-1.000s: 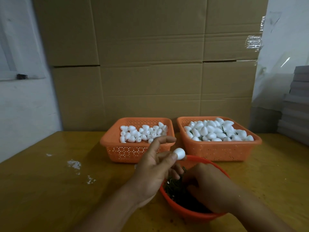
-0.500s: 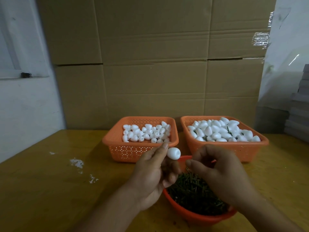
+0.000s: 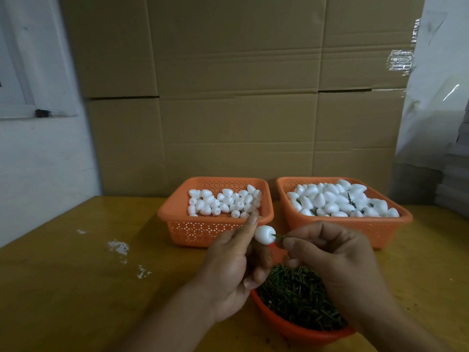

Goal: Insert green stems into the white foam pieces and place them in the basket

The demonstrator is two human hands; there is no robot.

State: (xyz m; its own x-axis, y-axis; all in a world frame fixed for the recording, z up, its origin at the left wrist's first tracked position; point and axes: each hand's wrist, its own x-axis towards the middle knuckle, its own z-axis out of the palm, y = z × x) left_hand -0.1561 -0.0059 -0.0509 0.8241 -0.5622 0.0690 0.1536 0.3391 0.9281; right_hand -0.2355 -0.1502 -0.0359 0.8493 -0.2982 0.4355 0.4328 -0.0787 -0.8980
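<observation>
My left hand (image 3: pixel 234 265) pinches a white foam piece (image 3: pixel 264 234) between thumb and fingertips above the near bowl. My right hand (image 3: pixel 335 260) pinches a thin green stem (image 3: pixel 278 236) whose tip touches the right side of that foam piece. Below both hands an orange bowl (image 3: pixel 291 329) holds a heap of green stems (image 3: pixel 297 295). Behind, the left orange basket (image 3: pixel 193 227) holds plain foam pieces and the right orange basket (image 3: pixel 375 226) holds a fuller heap of foam pieces with some green stems showing.
The baskets and bowl stand on a yellow wooden table (image 3: pixel 76 288) with white foam crumbs (image 3: pixel 119 247) at the left. Stacked cardboard boxes (image 3: pixel 241 97) form a wall behind the baskets. A white wall is at the left; grey stacked material is at the far right.
My right hand rose out of the bowl with a stem and brought it to the foam piece. My left hand kept its hold on the foam and turned it toward the stem.
</observation>
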